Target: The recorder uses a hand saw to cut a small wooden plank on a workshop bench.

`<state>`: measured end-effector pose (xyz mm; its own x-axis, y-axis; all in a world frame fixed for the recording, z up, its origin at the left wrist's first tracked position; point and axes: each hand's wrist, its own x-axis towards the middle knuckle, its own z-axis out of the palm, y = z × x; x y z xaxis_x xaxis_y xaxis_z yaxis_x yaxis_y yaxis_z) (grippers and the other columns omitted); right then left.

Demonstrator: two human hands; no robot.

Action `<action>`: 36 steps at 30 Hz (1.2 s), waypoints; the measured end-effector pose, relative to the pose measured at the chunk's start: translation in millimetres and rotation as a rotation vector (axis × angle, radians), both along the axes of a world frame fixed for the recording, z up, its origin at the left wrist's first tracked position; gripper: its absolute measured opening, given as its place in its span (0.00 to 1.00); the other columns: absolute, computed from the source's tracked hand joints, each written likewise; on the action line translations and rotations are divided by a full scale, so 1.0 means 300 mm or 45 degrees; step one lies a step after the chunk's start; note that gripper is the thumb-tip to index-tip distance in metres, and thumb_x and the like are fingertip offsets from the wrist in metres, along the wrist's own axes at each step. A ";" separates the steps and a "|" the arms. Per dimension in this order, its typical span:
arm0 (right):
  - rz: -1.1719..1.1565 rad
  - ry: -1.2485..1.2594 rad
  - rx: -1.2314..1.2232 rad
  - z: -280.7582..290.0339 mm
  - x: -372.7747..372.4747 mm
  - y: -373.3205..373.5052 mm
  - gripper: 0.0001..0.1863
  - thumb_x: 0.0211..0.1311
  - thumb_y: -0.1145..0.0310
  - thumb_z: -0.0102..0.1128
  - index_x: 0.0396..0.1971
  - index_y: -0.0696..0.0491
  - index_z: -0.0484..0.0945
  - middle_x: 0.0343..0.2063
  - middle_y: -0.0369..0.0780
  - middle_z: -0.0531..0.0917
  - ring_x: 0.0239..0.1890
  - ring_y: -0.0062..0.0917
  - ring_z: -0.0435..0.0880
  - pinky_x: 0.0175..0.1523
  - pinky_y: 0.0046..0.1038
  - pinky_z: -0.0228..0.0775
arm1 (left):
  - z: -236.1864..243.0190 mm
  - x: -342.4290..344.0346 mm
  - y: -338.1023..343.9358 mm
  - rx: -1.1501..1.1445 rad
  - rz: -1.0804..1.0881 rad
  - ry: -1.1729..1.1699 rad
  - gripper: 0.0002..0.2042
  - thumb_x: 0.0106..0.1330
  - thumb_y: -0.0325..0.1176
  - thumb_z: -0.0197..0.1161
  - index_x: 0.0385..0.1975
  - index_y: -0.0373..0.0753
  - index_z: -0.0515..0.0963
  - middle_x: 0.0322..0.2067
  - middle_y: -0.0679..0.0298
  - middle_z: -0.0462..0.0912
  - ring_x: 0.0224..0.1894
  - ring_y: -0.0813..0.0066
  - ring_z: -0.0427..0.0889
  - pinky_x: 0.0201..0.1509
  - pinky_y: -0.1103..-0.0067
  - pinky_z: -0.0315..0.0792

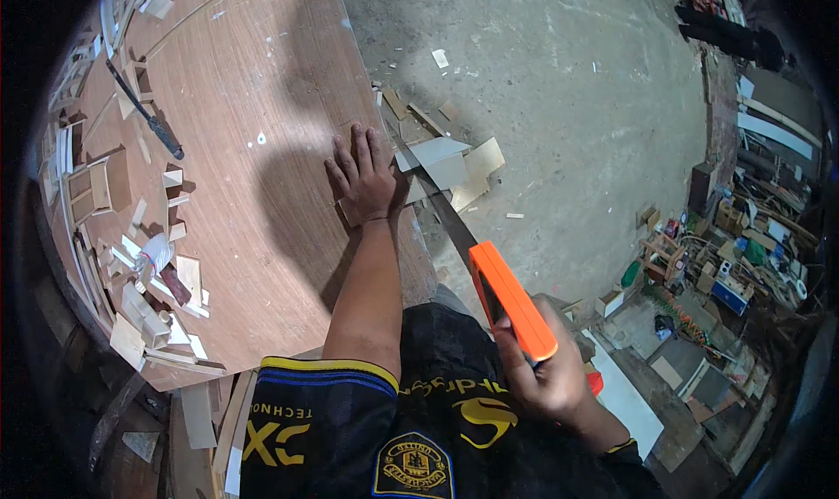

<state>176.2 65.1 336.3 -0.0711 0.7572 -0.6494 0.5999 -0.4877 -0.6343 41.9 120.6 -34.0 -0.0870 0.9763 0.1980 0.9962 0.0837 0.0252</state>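
Right hand [546,372] gripping saw [489,272], left hand [363,176] at table edge [367,88]

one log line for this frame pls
left hand: flat on wood piece at table edge | right hand: grips orange saw handle | blade: at the table edge, beside left hand

The left hand [363,177] lies flat, palm down with fingers spread and pointing away, its bare forearm stretched straight out from the body, while the right hand [544,368] is curled in a tight grip, close to the chest.
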 end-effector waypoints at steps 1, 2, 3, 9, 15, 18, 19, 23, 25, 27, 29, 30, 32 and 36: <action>-0.078 -0.068 -0.065 -0.028 -0.008 0.004 0.09 0.62 0.73 0.55 0.41 0.57 0.69 0.29 0.49 0.79 0.33 0.45 0.82 0.37 0.35 0.72 | 0.004 0.011 0.010 -0.002 -0.008 -0.011 0.20 0.69 0.43 0.46 0.60 0.51 0.70 0.67 0.68 0.63 0.68 0.52 0.61 0.69 0.51 0.50; -0.084 -0.077 -0.070 -0.114 -0.023 -0.005 0.09 0.62 0.73 0.55 0.41 0.57 0.69 0.29 0.49 0.79 0.33 0.45 0.82 0.37 0.35 0.72 | 0.020 0.018 0.017 -0.086 -0.028 0.162 0.21 0.69 0.42 0.45 0.62 0.52 0.68 0.68 0.70 0.61 0.69 0.54 0.60 0.70 0.52 0.48; -0.102 -0.093 0.061 -0.235 -0.038 -0.024 0.09 0.62 0.73 0.56 0.41 0.57 0.69 0.29 0.48 0.79 0.33 0.44 0.83 0.37 0.35 0.72 | 0.031 0.031 0.017 -0.171 -0.054 0.334 0.23 0.69 0.42 0.45 0.64 0.54 0.65 0.69 0.72 0.59 0.70 0.56 0.59 0.70 0.53 0.45; -0.145 -0.120 0.087 -0.195 -0.052 0.021 0.09 0.64 0.71 0.56 0.39 0.57 0.69 0.28 0.49 0.78 0.34 0.44 0.82 0.37 0.35 0.72 | -0.014 0.006 -0.006 -0.062 -0.026 0.077 0.19 0.68 0.39 0.46 0.58 0.51 0.72 0.67 0.68 0.63 0.68 0.52 0.61 0.69 0.51 0.51; -0.158 -0.113 0.072 -0.207 -0.050 0.014 0.08 0.65 0.70 0.55 0.39 0.57 0.69 0.27 0.48 0.78 0.32 0.42 0.82 0.37 0.32 0.71 | 0.041 0.014 0.021 -0.085 -0.037 -0.082 0.19 0.67 0.37 0.47 0.57 0.50 0.73 0.66 0.66 0.64 0.68 0.49 0.61 0.69 0.50 0.50; -0.267 -0.117 0.061 -0.330 -0.074 0.040 0.08 0.65 0.69 0.55 0.39 0.57 0.69 0.28 0.48 0.78 0.32 0.41 0.81 0.38 0.32 0.71 | 0.036 0.026 0.027 -0.079 -0.067 0.106 0.19 0.67 0.36 0.46 0.57 0.50 0.73 0.66 0.66 0.64 0.68 0.49 0.61 0.69 0.50 0.49; -0.312 -0.066 0.061 -0.343 -0.086 0.046 0.08 0.66 0.69 0.54 0.39 0.57 0.69 0.28 0.48 0.78 0.32 0.42 0.81 0.38 0.32 0.71 | 0.023 0.021 0.021 -0.074 -0.062 0.088 0.20 0.66 0.37 0.46 0.57 0.51 0.73 0.66 0.66 0.64 0.68 0.49 0.60 0.69 0.50 0.49; -0.287 -0.103 -0.043 -0.253 -0.073 0.016 0.09 0.65 0.70 0.55 0.39 0.57 0.69 0.28 0.47 0.78 0.34 0.37 0.82 0.39 0.31 0.71 | -0.006 0.017 -0.014 -0.048 -0.041 -0.012 0.20 0.66 0.39 0.48 0.58 0.52 0.73 0.66 0.68 0.64 0.69 0.49 0.59 0.69 0.49 0.48; -0.211 -0.100 0.019 -0.148 -0.074 0.010 0.08 0.65 0.70 0.54 0.39 0.58 0.69 0.29 0.47 0.78 0.35 0.38 0.82 0.40 0.31 0.71 | -0.001 0.021 0.005 -0.059 -0.036 -0.006 0.20 0.65 0.39 0.49 0.58 0.52 0.73 0.66 0.69 0.64 0.69 0.49 0.58 0.69 0.49 0.48; -0.141 -0.093 0.076 -0.095 -0.064 -0.004 0.08 0.66 0.70 0.54 0.39 0.58 0.69 0.29 0.48 0.78 0.35 0.39 0.82 0.40 0.31 0.70 | 0.012 0.021 0.000 -0.076 -0.037 0.005 0.20 0.64 0.39 0.49 0.57 0.51 0.73 0.66 0.69 0.64 0.70 0.49 0.57 0.69 0.49 0.48; -0.090 -0.095 0.100 -0.085 -0.054 -0.008 0.08 0.66 0.72 0.54 0.38 0.59 0.69 0.29 0.48 0.77 0.34 0.42 0.81 0.39 0.30 0.70 | 0.023 0.018 0.005 -0.035 -0.016 -0.143 0.22 0.63 0.41 0.50 0.58 0.51 0.72 0.66 0.68 0.64 0.69 0.48 0.57 0.69 0.49 0.48; -0.091 -0.090 0.100 -0.117 -0.057 0.002 0.08 0.66 0.72 0.54 0.38 0.59 0.69 0.29 0.48 0.77 0.34 0.42 0.81 0.39 0.30 0.70 | 0.027 0.009 0.015 -0.036 -0.016 -0.138 0.22 0.63 0.41 0.50 0.58 0.51 0.72 0.66 0.68 0.64 0.69 0.48 0.57 0.69 0.49 0.48; -0.208 -0.158 0.172 -0.220 -0.066 0.009 0.07 0.65 0.73 0.55 0.38 0.59 0.69 0.28 0.47 0.76 0.32 0.40 0.80 0.38 0.30 0.69 | 0.082 0.010 0.027 -0.124 -0.053 -0.039 0.23 0.62 0.42 0.51 0.58 0.51 0.72 0.67 0.67 0.63 0.69 0.48 0.57 0.69 0.49 0.47; -0.308 -0.072 0.208 -0.336 -0.073 -0.027 0.09 0.66 0.68 0.55 0.39 0.57 0.69 0.26 0.48 0.75 0.30 0.35 0.79 0.37 0.30 0.70 | -0.003 0.021 -0.003 -0.026 -0.061 -0.060 0.23 0.62 0.42 0.52 0.58 0.51 0.72 0.67 0.68 0.63 0.70 0.49 0.56 0.69 0.48 0.47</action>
